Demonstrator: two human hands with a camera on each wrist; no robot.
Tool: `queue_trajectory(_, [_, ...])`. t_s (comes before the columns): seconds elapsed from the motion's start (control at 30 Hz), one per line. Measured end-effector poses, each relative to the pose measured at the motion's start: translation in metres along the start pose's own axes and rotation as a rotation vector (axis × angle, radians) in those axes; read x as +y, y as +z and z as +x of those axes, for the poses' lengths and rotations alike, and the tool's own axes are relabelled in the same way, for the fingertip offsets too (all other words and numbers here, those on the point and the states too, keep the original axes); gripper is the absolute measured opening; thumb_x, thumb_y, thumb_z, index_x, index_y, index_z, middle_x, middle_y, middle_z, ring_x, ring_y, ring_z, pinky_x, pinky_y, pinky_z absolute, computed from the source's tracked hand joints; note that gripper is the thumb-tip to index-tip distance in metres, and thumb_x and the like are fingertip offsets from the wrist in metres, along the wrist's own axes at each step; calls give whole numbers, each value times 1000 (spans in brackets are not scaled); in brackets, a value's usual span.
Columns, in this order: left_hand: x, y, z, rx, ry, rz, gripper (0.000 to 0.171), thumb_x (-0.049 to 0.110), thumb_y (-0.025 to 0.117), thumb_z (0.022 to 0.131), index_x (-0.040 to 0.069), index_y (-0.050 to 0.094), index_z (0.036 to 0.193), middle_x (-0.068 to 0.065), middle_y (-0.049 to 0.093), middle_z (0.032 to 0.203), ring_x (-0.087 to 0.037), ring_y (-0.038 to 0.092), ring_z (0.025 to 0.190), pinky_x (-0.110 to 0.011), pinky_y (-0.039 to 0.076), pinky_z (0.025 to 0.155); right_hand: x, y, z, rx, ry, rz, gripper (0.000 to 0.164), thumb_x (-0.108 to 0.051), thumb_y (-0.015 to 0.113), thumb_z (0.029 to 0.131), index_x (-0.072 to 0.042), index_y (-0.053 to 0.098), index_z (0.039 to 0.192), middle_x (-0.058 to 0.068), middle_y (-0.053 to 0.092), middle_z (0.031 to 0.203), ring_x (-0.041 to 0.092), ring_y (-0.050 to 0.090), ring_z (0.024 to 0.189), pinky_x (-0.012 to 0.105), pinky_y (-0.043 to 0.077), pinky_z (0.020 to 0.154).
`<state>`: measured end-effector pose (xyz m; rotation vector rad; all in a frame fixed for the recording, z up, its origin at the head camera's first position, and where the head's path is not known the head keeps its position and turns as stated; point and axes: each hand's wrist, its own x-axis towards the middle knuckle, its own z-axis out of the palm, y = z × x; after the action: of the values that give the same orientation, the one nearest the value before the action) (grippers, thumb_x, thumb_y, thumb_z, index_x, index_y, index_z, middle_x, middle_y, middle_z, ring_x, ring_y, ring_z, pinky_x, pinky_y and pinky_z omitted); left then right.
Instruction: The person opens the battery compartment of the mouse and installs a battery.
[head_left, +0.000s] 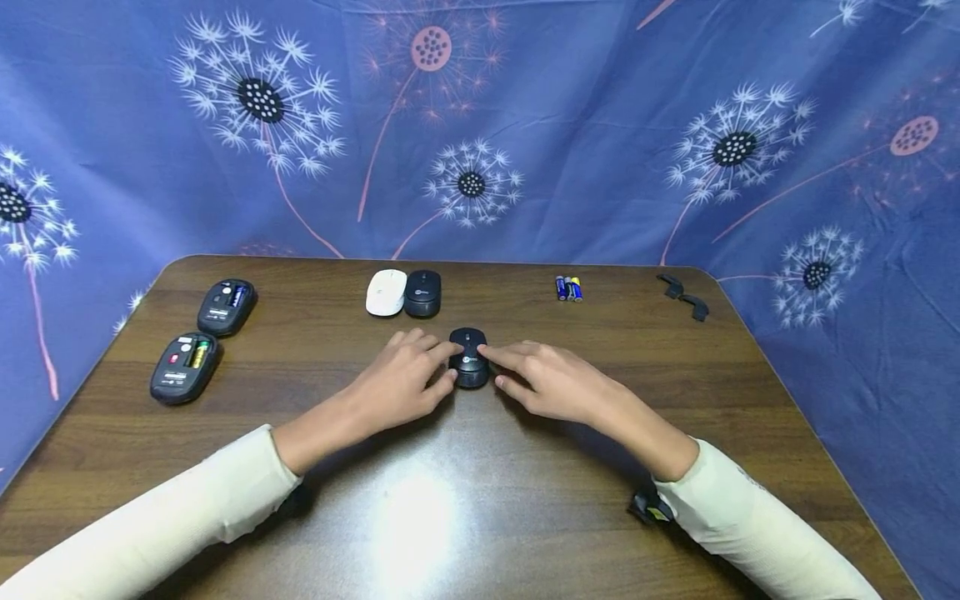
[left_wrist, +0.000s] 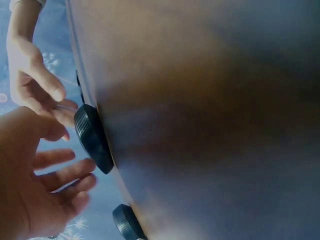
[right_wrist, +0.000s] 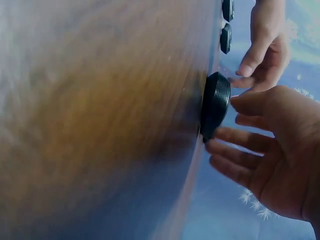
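A black computer mouse (head_left: pixel 469 358) sits right side up on the wooden table, between both hands. From its left side my left hand (head_left: pixel 401 379) reaches in, the index fingertip at the top of the mouse and the thumb near its side. On the other side, my right hand (head_left: pixel 558 382) extends its index finger to the right edge of the mouse, with the thumb a little apart from it. In the left wrist view, the ribbed side of the mouse (left_wrist: pixel 92 137) faces the loosely spread fingers. The right wrist view shows the mouse (right_wrist: pixel 216 105) beside extended fingers too.
A white mouse (head_left: pixel 386 293) and another black mouse (head_left: pixel 423 294) stand behind. Two upturned mice, one upper (head_left: pixel 227 307) and one lower (head_left: pixel 184 368), lie left with batteries exposed. Several batteries (head_left: pixel 568 289) and black covers (head_left: pixel 683 297) lie toward the back right.
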<state>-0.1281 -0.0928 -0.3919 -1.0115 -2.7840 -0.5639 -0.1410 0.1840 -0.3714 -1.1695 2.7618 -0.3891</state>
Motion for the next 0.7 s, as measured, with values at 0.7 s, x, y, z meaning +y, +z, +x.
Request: queue_trajectory(0.7, [-30,22,19,-159,-91,-212,63,29,84,103,5,62,157,-22,71,152,-38,67,140,-53,60,119,-5,3,24,-39,17,-101,67,-24,81,107,-8,55,167,12,83,131,20,70,98,37,60,80])
